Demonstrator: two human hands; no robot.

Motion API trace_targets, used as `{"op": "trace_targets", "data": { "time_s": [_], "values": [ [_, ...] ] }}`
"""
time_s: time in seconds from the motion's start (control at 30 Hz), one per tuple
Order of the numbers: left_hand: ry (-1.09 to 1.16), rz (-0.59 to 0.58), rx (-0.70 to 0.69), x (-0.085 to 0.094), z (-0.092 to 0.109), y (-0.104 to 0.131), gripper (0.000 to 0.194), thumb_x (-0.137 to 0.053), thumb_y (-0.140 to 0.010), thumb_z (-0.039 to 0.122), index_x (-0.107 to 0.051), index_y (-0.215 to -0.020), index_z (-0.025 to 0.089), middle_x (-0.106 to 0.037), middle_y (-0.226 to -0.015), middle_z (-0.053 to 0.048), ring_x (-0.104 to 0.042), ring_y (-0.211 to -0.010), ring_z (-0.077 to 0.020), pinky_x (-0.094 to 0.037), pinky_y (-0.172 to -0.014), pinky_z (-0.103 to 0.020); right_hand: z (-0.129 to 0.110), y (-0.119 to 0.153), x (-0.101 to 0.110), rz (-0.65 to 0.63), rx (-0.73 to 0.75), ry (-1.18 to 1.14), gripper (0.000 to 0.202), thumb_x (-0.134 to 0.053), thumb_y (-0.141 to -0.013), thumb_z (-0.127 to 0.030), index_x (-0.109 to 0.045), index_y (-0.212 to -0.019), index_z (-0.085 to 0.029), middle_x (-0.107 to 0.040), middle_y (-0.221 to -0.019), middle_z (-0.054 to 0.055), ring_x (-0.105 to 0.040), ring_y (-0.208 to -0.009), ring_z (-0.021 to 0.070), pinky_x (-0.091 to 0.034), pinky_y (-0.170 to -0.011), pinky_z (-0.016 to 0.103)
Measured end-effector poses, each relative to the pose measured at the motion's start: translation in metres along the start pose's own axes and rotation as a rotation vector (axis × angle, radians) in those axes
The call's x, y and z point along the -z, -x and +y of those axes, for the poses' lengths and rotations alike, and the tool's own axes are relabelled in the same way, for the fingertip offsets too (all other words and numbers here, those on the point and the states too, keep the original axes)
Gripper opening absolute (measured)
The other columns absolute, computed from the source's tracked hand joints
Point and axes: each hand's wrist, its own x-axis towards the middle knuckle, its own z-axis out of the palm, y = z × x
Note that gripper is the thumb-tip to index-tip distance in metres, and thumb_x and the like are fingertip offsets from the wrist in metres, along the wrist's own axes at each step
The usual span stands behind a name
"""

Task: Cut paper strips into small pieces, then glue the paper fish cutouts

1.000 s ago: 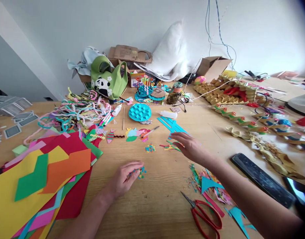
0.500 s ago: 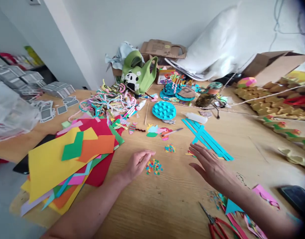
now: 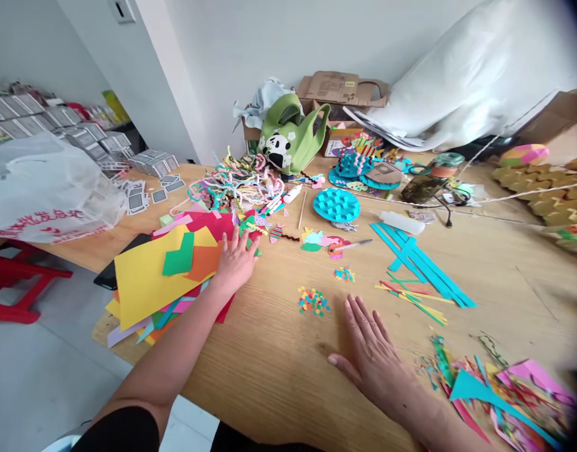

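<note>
Coloured paper sheets (image 3: 159,282) are lying in an overlapping stack near the table's left edge, between eight and nine o'clock from the centre of the view; yellow, orange, green and red pieces are showing on top. The left hand (image 3: 236,263) is facing palm down over the stack's right side, at eight o'clock, with its fingers spreading wide; whether it is pressing on the sheets cannot be told. The right hand (image 3: 366,339) is facing palm down over the wooden tabletop (image 3: 264,351), between four and five o'clock, with its fingers extending close together and its thumb standing apart. Multicoloured paper dots (image 3: 313,301) are forming a loose heap near the right hand, toward its ten o'clock. Turquoise paper strips (image 3: 436,271) are lying between three and four o'clock, with thinner multicoloured strips (image 3: 417,295) just beside them. Pipe cleaners (image 3: 236,182) are tangling at ten o'clock, and the green panda bag (image 3: 295,150) is standing at twelve.
</note>
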Motion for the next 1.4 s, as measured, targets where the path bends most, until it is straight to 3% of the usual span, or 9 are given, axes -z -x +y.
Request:
{"op": "trace_targets", "data": {
  "time_s": [0.27,0.37,0.47,0.6,0.77,0.9,1.0,1.17,1.4],
  "values": [
    [-0.019,-0.020,0.083,-0.014,-0.018,-0.037,0.057,-0.045,-0.092,0.040,-0.035,-0.146,0.025,-0.030,-0.154,-0.013,-0.015,-0.144,-0.0375,-0.016,-0.112,-0.063,-0.023,0.008,-0.016,-0.014,-0.064,0.071,0.105,-0.040,-0.085,-0.072,0.003,-0.152,-0.002,-0.028,-0.151,0.027,-0.022,-0.142,0.0380,-0.026,-0.110,0.057],
    [-0.012,0.017,0.048,-0.009,-0.014,-0.024,0.065,-0.046,-0.090,0.049,-0.031,-0.148,0.023,-0.028,-0.155,-0.013,-0.014,-0.145,-0.0374,-0.016,-0.113,-0.062,-0.024,0.008,-0.020,0.015,-0.081,0.091,0.105,-0.040,-0.085,-0.072,0.001,-0.152,-0.002,-0.029,-0.151,0.026,-0.023,-0.142,0.0374,-0.026,-0.110,0.056],
    [0.001,0.032,-0.091,-0.008,-0.011,0.002,0.070,-0.042,-0.090,0.057,-0.025,-0.150,0.025,-0.022,-0.157,-0.009,-0.010,-0.146,-0.0353,-0.014,-0.114,-0.060,-0.024,0.008,-0.023,0.028,-0.083,0.098,0.105,-0.040,-0.084,-0.073,-0.001,-0.152,-0.002,-0.029,-0.151,0.025,-0.023,-0.142,0.0366,-0.026,-0.110,0.055],
    [-0.002,0.012,-0.090,-0.019,-0.014,0.018,0.061,-0.035,-0.093,0.053,-0.029,-0.149,0.026,-0.026,-0.156,-0.007,-0.013,-0.146,-0.0337,-0.014,-0.114,-0.062,-0.024,0.007,-0.027,0.045,-0.077,0.098,0.108,-0.040,-0.083,-0.075,-0.002,-0.152,-0.002,-0.029,-0.151,0.026,-0.025,-0.141,0.0367,-0.026,-0.110,0.054],
    [0.006,0.034,-0.034,-0.028,-0.019,-0.014,0.051,-0.033,-0.096,0.042,-0.036,-0.146,0.031,-0.028,-0.156,-0.006,-0.017,-0.145,-0.0337,-0.015,-0.114,-0.060,-0.027,0.005,-0.032,0.056,-0.114,0.091,0.106,-0.037,-0.084,-0.074,0.000,-0.152,-0.003,-0.027,-0.151,0.026,-0.025,-0.141,0.0367,-0.026,-0.110,0.055],
    [0.011,0.037,0.029,-0.017,-0.017,-0.030,0.052,-0.038,-0.095,0.039,-0.034,-0.146,0.032,-0.024,-0.157,-0.007,-0.016,-0.145,-0.0351,-0.017,-0.113,-0.060,-0.030,0.006,-0.031,0.030,-0.144,0.085,0.105,-0.037,-0.085,-0.073,0.004,-0.152,-0.003,-0.026,-0.152,0.026,-0.024,-0.142,0.0367,-0.026,-0.110,0.055],
    [0.034,0.040,-0.004,-0.005,-0.011,-0.013,0.059,-0.038,-0.094,0.047,-0.028,-0.149,0.028,-0.020,-0.158,-0.009,-0.013,-0.145,-0.0366,-0.018,-0.112,-0.062,-0.034,0.004,-0.027,-0.017,-0.171,0.077,0.106,-0.036,-0.085,-0.073,0.005,-0.152,-0.002,-0.022,-0.153,0.026,-0.020,-0.143,0.0367,-0.023,-0.111,0.055],
    [0.045,-0.026,-0.265,-0.001,-0.008,0.038,0.061,-0.033,-0.094,0.054,-0.029,-0.149,0.028,-0.020,-0.158,-0.004,-0.012,-0.146,-0.0303,-0.014,-0.115,-0.059,-0.045,-0.011,-0.027,-0.068,-0.216,0.030,0.104,-0.034,-0.085,-0.074,-0.006,-0.151,0.001,-0.020,-0.153,0.027,-0.014,-0.144,0.0358,-0.018,-0.114,0.053],
    [0.023,-0.006,-0.193,-0.012,-0.013,0.055,0.056,-0.032,-0.095,0.047,-0.034,-0.146,0.025,-0.029,-0.155,-0.005,-0.017,-0.146,-0.0275,-0.009,-0.116,-0.058,-0.062,-0.042,-0.031,-0.076,-0.317,-0.016,0.104,-0.030,-0.084,-0.077,-0.032,-0.142,0.009,-0.026,-0.150,0.031,-0.016,-0.144,0.0375,-0.015,-0.115,0.052]
  ]
}}
